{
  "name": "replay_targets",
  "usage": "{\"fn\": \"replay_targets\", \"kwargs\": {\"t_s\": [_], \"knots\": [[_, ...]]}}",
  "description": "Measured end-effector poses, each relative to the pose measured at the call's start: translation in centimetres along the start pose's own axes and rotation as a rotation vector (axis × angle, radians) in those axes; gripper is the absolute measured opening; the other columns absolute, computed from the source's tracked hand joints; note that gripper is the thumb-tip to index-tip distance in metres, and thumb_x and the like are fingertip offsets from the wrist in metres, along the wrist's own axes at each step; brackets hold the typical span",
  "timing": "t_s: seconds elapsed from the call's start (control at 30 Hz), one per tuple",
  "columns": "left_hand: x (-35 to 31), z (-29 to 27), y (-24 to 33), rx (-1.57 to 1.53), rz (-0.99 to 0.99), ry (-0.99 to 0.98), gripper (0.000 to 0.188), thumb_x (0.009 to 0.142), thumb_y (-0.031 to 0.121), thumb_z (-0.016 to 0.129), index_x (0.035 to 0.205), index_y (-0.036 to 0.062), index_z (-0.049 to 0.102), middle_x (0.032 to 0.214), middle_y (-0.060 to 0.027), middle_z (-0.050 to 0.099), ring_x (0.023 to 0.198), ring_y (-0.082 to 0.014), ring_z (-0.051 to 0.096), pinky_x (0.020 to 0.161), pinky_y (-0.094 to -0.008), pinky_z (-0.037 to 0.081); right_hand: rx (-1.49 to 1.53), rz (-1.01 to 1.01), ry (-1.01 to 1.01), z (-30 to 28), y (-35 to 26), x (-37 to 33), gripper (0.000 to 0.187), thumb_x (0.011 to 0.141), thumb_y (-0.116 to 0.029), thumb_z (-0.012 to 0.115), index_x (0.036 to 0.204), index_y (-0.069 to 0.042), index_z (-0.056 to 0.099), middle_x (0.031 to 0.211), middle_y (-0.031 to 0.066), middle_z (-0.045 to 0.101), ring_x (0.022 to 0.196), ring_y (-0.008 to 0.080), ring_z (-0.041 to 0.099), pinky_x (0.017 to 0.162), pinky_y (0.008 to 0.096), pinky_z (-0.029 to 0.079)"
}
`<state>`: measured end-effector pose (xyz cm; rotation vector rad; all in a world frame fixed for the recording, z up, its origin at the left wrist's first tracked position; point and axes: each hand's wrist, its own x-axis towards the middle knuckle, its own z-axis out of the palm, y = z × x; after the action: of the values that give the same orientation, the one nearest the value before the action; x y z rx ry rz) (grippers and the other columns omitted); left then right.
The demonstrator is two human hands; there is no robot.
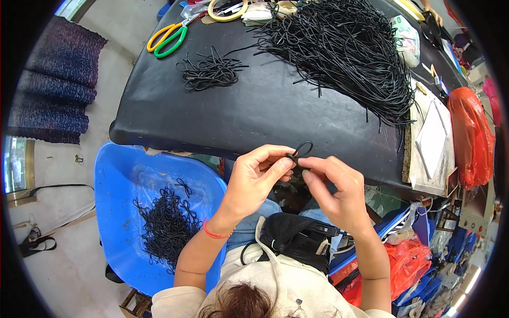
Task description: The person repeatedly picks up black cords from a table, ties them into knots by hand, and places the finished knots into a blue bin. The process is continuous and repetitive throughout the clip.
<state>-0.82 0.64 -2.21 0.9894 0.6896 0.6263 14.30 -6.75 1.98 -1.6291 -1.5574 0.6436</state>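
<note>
2 hands meet over 1 small black cord loop (305, 149), held up at the worktop's (265, 114) near edge, in front of the person's lap. L hand (285, 159) pinches it btwn thumb & index finger; R hand (305, 168) has thumb & index fingertips closed on its lower part, right next to the L thumb, w/ the loop's round end sticking up. 1 red bracelet (213, 234) on L wrist. Worktop, far R: 1 big heap of black cords (339, 58); toward L, 1 small cord bundle (209, 73), w/ 1 pr of scissors (183, 33) (yellow & green handles) just beyond, then 1 pale yellow ring (228, 20). 1 blue tub (119, 212) to the person's L, w/ a pile of black loops (167, 225) in it. R side: 1 red plastic bag (469, 138), approx. upright.
</note>
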Motion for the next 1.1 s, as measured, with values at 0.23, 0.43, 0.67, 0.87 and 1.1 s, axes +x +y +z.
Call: {"fn": "replay_targets", "kwargs": {"t_s": [0.23,0.43,0.67,0.87,1.1], "knots": [[-0.2,0.7,-0.1,-0.232,-0.025,0.049,0.020,0.083,0.003,0.059,0.102,-0.0026,0.058,0.087,-0.0084,0.063,0.075,-0.0105,0.060,0.071,-0.0229,0.050,0.721,0.353,-0.069,1.0,0.4,-0.7,0.011,0.084,-0.002,0.058,0.093,0.002,0.060,0.082,0.0047,0.064,0.071,0.0074,0.058,0.064,0.0209,0.047],[-0.6,1.6,-1.1,-0.267,0.086,0.165,0.018,0.081,0.000,0.060,0.099,-0.0040,0.057,0.088,-0.0093,0.062,0.080,-0.0116,0.060,0.074,-0.0235,0.050,0.506,0.334,0.190,2.5,0.4,-0.3,0.009,0.081,-0.008,0.062,0.082,0.000,0.058,0.068,0.0023,0.061,0.061,0.0049,0.055,0.055,0.0183,0.044],[-0.7,2.7,-1.4,-0.186,0.229,0.254,0.014,0.080,-0.004,0.059,0.094,-0.0046,0.057,0.089,-0.0098,0.062,0.082,-0.0114,0.060,0.075,-0.0231,0.050,0.464,0.323,0.249,3.2,0.2,-0.2,0.015,0.080,-0.011,0.064,0.083,0.000,0.054,0.064,0.0004,0.057,0.056,0.0037,0.050,0.050,0.0172,0.040],[-0.7,0.9,-0.1,0.053,0.066,0.032,0.012,0.079,-0.001,0.062,0.091,-0.0022,0.059,0.087,-0.0079,0.062,0.080,-0.0110,0.060,0.073,-0.0229,0.050,0.461,0.291,0.111,1.8,1.8,0.3,0.024,0.080,-0.013,0.066,0.095,0.002,0.056,0.074,0.0020,0.055,0.063,0.0047,0.051,0.054,0.0190,0.040],[-1.0,0.7,1.2,0.148,-0.129,-0.127,0.021,0.079,0.002,0.063,0.100,-0.0040,0.059,0.090,-0.0079,0.062,0.084,-0.0107,0.059,0.074,-0.0230,0.049,0.762,0.476,0.110,1.3,1.7,0.6,0.016,0.081,-0.016,0.065,0.083,-0.001,0.061,0.071,-0.0021,0.056,0.067,0.0038,0.050,0.060,0.0198,0.041]]}}
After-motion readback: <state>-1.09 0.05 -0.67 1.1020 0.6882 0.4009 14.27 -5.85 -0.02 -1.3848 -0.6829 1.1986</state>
